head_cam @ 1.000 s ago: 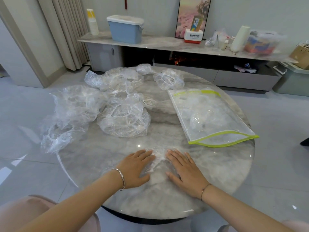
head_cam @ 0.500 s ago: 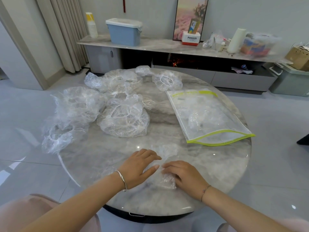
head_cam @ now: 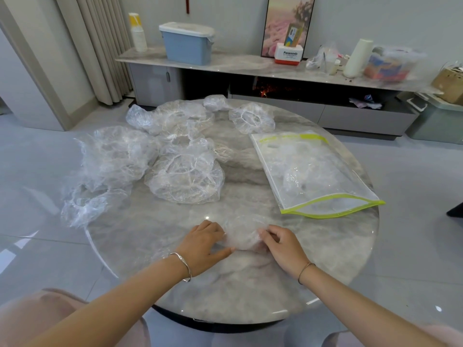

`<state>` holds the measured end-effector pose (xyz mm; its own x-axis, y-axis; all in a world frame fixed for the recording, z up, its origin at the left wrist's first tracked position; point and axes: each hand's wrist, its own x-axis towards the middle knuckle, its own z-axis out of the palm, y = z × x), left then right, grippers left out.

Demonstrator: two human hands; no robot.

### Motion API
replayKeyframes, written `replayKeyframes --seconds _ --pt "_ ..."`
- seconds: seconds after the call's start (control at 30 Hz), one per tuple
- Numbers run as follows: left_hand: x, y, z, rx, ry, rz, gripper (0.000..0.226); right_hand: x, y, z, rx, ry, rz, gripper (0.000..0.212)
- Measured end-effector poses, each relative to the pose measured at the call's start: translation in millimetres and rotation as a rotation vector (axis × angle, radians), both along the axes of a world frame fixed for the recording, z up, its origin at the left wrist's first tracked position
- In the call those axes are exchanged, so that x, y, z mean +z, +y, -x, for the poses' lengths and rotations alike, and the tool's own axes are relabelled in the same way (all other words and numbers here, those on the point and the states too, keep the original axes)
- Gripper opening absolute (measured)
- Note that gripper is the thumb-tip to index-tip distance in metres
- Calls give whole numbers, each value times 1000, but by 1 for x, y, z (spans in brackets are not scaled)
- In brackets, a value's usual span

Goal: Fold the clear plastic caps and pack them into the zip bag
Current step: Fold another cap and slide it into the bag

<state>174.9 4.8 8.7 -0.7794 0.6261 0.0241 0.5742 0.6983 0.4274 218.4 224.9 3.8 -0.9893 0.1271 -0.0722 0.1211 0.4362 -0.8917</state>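
A clear plastic cap (head_cam: 240, 237), bunched into a narrow strip, lies near the front of the round marble table (head_cam: 175, 284). My left hand (head_cam: 204, 245) pinches its left end and my right hand (head_cam: 284, 247) pinches its right end. Several loose crumpled caps (head_cam: 185, 177) are heaped on the table's left and far side, one (head_cam: 251, 118) apart at the back. The clear zip bag (head_cam: 313, 171) with yellow-green edging lies flat at the right, with at least one cap inside and its mouth (head_cam: 330, 205) gaping towards me.
One cap (head_cam: 82, 209) hangs over the table's left edge. Behind the table runs a long low cabinet (head_cam: 250, 65) with a blue bin (head_cam: 186, 43), a tissue box, a roll and bags. Pink seat cushions show at the bottom corners.
My hands went from pressing the cap flat with spread fingers to curling and gathering it. The cap is now a narrower, bunched strip between my fingertips.
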Motion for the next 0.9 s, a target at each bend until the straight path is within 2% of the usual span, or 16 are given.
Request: replayKeyframes --seconds 0.13,0.2,0.27,0.33,0.43,0.53,0.63,0.7,0.8,0.9 --pt "-8 6 5 144 -103 -99 36 0 -1 5 -85 -52 43 21" --pt "-11 7 9 190 -138 -155 33 0 -3 5 -133 -4 -87 20" --pt "-13 8 12 242 -189 -229 32 3 -7 2 -138 197 -296 21" --pt "-15 11 14 295 -224 -306 26 9 -12 -1 -17 448 -476 18" --pt "-14 14 12 321 -151 -305 26 9 -18 -5 203 602 -689 19" --pt "-12 11 13 146 120 -265 43 -4 -18 -8 298 498 -757 34" --pt "-7 10 14 -132 324 -194 39 -10 -13 -9 368 323 -759 43" --pt "-10 8 14 -212 341 -102 39 -10 -11 -8 404 256 -735 50" --pt "-20 2 12 -208 348 37 47 -11 -10 -7 445 263 -767 52" --pt "-24 2 12 -130 336 12 42 -10 -8 -8 440 265 -745 49"
